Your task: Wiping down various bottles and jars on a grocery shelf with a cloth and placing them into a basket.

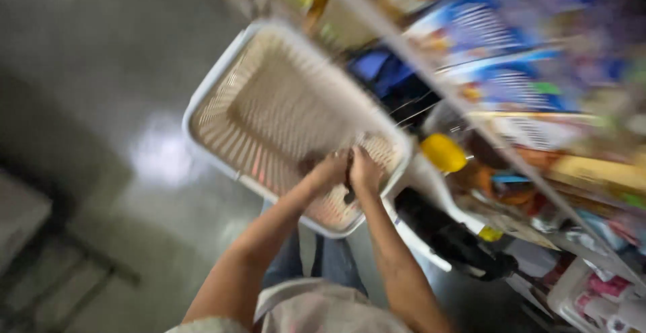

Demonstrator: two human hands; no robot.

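The picture is very blurry, so small things are hard to see. A person holds a white and tan plastic basket (282, 104) out in front of them. The basket is empty and has lots of little slots. It sits in the middle of the view, a bit toward 12 o'clock from the hands.

The left hand (330, 169) and the right hand (365, 170) are close together, touching or almost touching, at the near edge of the basket. Both look curled shut around a thin dark handle (348, 183) that hangs between them. I think they grip it, but the blur hides the fingers.

At 3 o'clock there are shelves (538, 84) packed with bright boxes and packets. A bottle with a yellow cap (443, 152) sits just beside the basket's right corner. A dark bottle (457, 239) lies lower, near 4 o'clock. The shiny grey floor (114, 117) is at 9 o'clock.

What could go wrong? The basket is very near the shelf. If it swings to the right, its corner might bump the bottle with the yellow cap and knock it down. Both hands are squeezed on one thin handle, so the basket could tip and wobble. The floor looks shiny, so a foot might slip too.
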